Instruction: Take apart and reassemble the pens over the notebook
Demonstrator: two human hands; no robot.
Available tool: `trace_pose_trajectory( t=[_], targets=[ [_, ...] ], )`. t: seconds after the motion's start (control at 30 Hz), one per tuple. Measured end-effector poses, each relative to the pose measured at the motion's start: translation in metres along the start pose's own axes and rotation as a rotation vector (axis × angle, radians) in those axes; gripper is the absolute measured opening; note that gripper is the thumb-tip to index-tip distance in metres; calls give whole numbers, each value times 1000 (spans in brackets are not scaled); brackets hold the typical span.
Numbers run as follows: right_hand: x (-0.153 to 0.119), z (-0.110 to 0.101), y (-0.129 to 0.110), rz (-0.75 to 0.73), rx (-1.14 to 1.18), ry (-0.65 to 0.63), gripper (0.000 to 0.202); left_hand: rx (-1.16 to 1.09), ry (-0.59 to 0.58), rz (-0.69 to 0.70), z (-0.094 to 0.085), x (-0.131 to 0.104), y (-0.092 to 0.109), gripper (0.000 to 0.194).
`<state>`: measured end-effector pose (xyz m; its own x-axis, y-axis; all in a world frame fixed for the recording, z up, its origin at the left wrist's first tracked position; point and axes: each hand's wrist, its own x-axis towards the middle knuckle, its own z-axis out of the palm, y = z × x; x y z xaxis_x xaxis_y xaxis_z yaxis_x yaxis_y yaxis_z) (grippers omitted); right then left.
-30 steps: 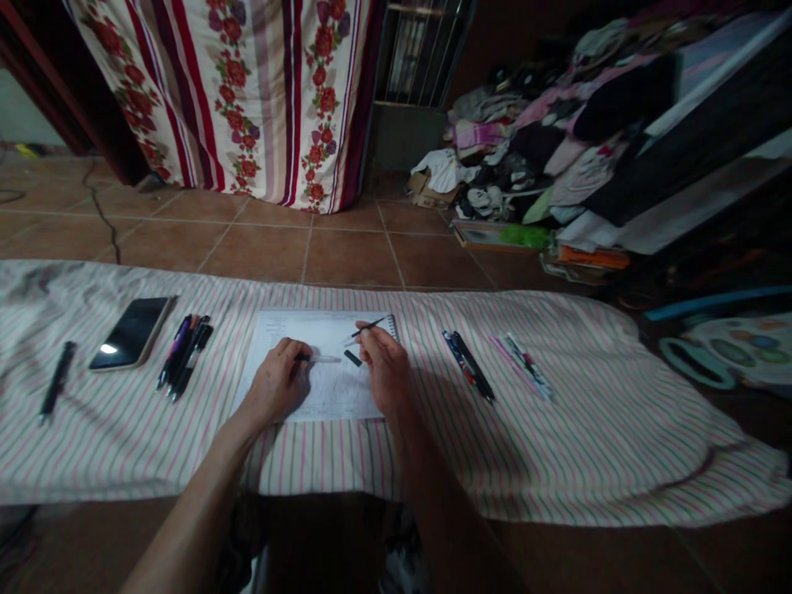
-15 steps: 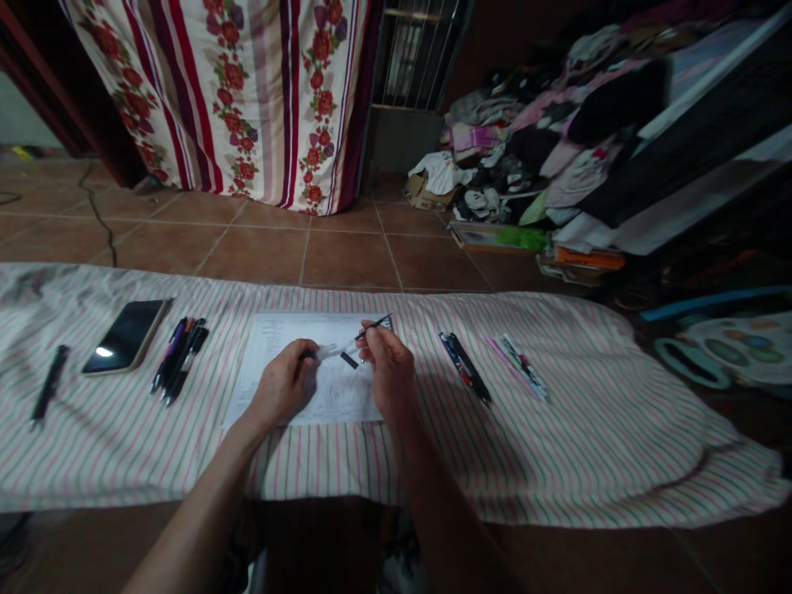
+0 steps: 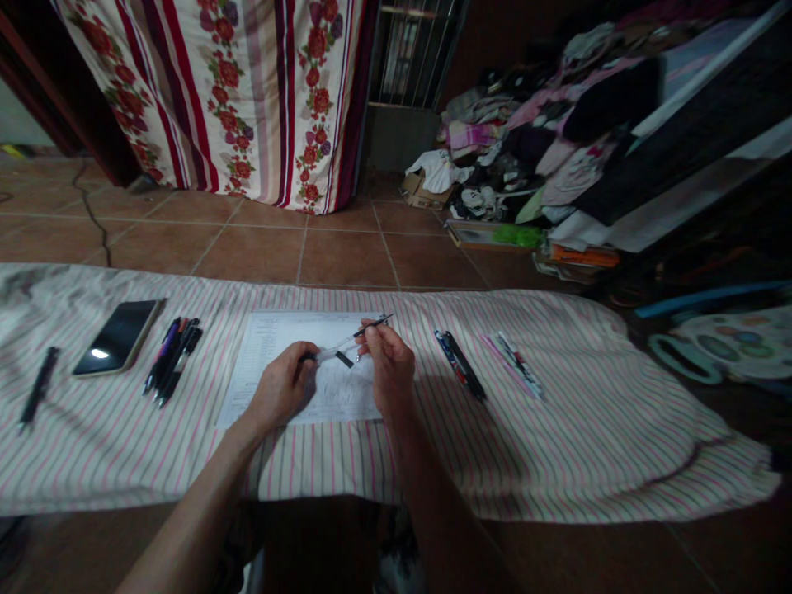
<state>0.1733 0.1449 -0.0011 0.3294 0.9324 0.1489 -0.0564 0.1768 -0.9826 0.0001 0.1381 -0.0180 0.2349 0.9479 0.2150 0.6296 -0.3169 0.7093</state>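
Note:
My left hand (image 3: 285, 381) is closed on a clear pen barrel (image 3: 326, 354) whose dark end sits between thumb and forefinger. My right hand (image 3: 391, 363) pinches an ink refill (image 3: 364, 331), its thin dark end pointing up and to the right. Refill and barrel lie in one line; whether the refill is inside the barrel, I cannot tell. A small shiny piece shows below the right fingers, too small to name. Under the hands lies a printed paper sheet (image 3: 260, 355), and a short black tube (image 3: 344, 359) rests between them.
To the left are a phone (image 3: 119, 337), several pens (image 3: 173, 360) in a group and a single black pen (image 3: 38, 389). On the right lie dark pens (image 3: 459, 365) and lighter pens (image 3: 512, 365). A striped cloth (image 3: 587, 445) covers the surface.
The refill and the clear barrel, slightly apart before, now line up end to end. The hands have barely moved; the whole view has shifted a little.

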Motion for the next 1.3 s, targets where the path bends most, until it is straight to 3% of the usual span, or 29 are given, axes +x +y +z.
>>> trace_pose_trajectory(
  t=[0.6,1.3],
  targets=[
    [1,-3,1,10,2,-2,25,-40,14,-34,2,1,2,24],
    [1,-7,3,-3,-18,-23,25,-162,-58,-39,3,2,3,29]
  ],
)
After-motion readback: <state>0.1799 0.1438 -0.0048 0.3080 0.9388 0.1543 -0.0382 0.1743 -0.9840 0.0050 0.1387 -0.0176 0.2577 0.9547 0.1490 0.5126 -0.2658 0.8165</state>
